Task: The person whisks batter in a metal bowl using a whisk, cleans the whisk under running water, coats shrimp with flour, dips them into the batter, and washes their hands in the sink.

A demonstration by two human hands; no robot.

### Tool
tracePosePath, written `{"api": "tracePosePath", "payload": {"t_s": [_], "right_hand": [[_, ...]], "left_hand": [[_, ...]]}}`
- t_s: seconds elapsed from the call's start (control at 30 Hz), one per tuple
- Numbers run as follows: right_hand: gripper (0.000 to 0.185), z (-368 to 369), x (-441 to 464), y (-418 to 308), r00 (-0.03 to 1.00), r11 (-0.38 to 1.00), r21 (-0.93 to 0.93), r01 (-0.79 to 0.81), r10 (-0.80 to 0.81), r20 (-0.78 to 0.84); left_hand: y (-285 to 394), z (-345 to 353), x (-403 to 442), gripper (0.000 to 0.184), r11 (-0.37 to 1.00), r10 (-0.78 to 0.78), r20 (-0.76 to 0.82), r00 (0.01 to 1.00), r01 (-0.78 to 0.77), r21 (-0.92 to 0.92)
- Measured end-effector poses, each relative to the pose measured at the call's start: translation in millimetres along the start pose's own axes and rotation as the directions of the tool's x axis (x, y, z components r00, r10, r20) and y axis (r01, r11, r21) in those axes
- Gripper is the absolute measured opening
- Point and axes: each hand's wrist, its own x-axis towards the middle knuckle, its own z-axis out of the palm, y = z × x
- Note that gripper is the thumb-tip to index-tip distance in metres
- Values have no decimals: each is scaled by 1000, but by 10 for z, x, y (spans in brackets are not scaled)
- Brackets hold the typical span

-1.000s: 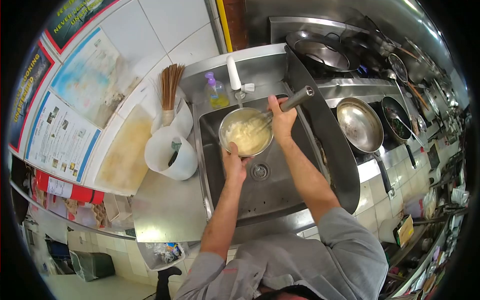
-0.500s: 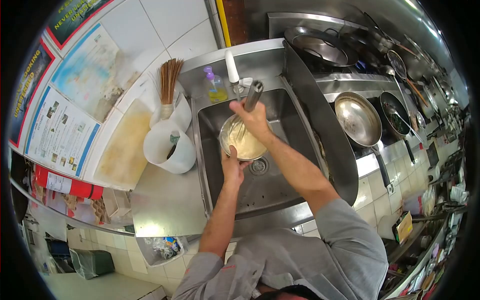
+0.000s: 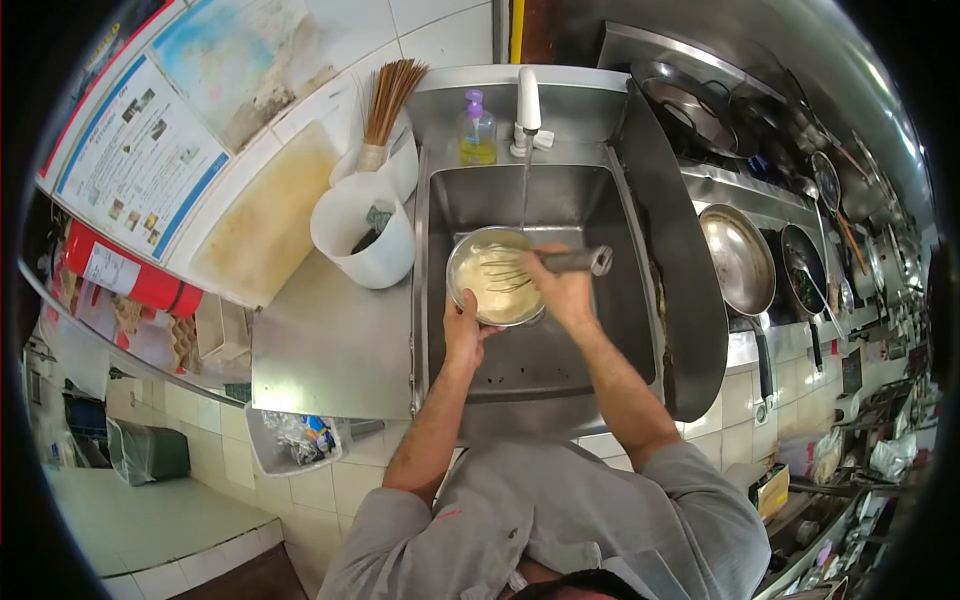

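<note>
Over the sink (image 3: 560, 365), my left hand (image 3: 465, 332) grips the lower left rim of a round metal bowl (image 3: 456, 262). Pale yellow batter (image 3: 490, 295) lies in the bowl. My right hand (image 3: 562, 290) is closed round a metal whisk (image 3: 580, 261), its handle pointing right and its wires over the batter inside the bowl. Water runs from the white tap (image 3: 529, 100) down behind the bowl's back rim; exactly where it lands is hard to tell.
A soap bottle (image 3: 477, 130) stands left of the tap. Further left are a white bucket (image 3: 365, 235) and a stick brush (image 3: 390, 100). To the right, past a metal partition (image 3: 675, 260), pans (image 3: 738, 262) sit on the stove. A bin (image 3: 295, 440) stands below the left counter.
The whisk has swung from upright to nearly level, its handle now pointing right. The view has shifted, and water now flows from the tap. My left hand still holds the bowl.
</note>
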Motion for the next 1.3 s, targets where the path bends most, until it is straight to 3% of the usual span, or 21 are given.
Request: {"api": "tracePosePath", "payload": {"t_s": [0.07, 0.1, 0.2, 0.23, 0.33, 0.37, 0.43, 0.47, 0.53, 0.57, 0.6, 0.73, 0.8, 0.93, 0.97, 1.1, 1.17, 1.2, 1.27, 1.3], "right_hand": [[22, 71, -246, 92, 935, 931, -153, 332, -304, 182], [21, 37, -343, 100, 898, 899, -174, 402, -349, 268], [22, -222, -436, 36, 911, 908, -264, 327, -229, 342], [24, -297, -389, -19, 938, 966, -218, 140, -59, 341], [30, -332, -158, -297, 953, 951, -308, 31, 65, 296], [30, -269, -94, -246, 956, 949, -314, 26, 69, 286], [35, -124, 27, -91, 942, 907, -326, 267, -173, 289], [35, -105, 92, -74, 944, 907, -328, 262, -171, 282], [38, -87, 145, -122, 949, 886, -395, 241, -130, 288], [37, -122, 138, -146, 972, 877, -467, 114, -2, 234], [37, -168, 109, -135, 973, 876, -468, 113, -1, 232], [30, -192, -177, -28, 998, 934, -355, -26, 46, 48], [29, -28, -298, 141, 999, 994, -104, -43, 43, -2], [24, -195, -271, 146, 986, 976, -188, 110, -83, 143], [24, -286, -201, 95, 992, 989, -143, 21, -3, 126], [29, -237, 93, 121, 999, 963, -268, 2, 10, 44], [30, -88, -25, 245, 982, 962, -204, 182, -169, 80], [30, -115, -63, 255, 982, 962, -199, 185, -172, 77], [29, -252, -110, 272, 932, 927, -231, 295, -225, 286], [25, -329, -84, 163, 978, 1000, -15, 8, -5, 210]], "left_hand": [[-13, -56, -38, 36, 1000, -6, 6, 1000, 6, 23], [-4, -126, -41, 37, 1000, -23, 23, 999, 23, 15], [-28, -268, -87, 38, 1000, -29, 32, 999, 29, 8], [-59, -274, -116, 38, 999, -38, 19, 999, 37, 22], [-164, -195, -210, 38, 998, -54, 16, 998, 53, 44], [-188, -141, -230, 38, 997, -56, 29, 998, 55, 51], [-205, -86, -236, 38, 997, -71, 39, 997, 70, 38], [-196, -76, -229, 38, 997, -79, 39, 996, 78, 26], [-166, -73, -196, 39, 999, -51, 40, 998, 50, 15], [-157, -70, -187, 40, 1000, -16, 35, 999, 16, -2], [-184, -74, -169, 40, 1000, -18, 37, 999, 18, -2], [-257, -18, -97, 38, 999, -28, 22, 999, 27, 34], [-303, -14, -98, 37, 998, -33, 31, 999, 32, 45], [-288, -132, -3, 37, 999, -42, 35, 999, 42, -13], [-275, -142, -8, 38, 999, -49, 48, 998, 48, 12], [-265, 29, -36, 39, 997, -63, 98, 993, 60, 42], [-269, 33, 23, 40, 997, -71, 90, 993, 67, 40], [-256, 26, 58, 40, 996, -79, 79, 994, 76, 37], [-190, -46, 93, 40, 998, -60, 62, 996, 58, 39], [-159, -75, 100, 40, 998, -44, 44, 998, 42, 37]]}}
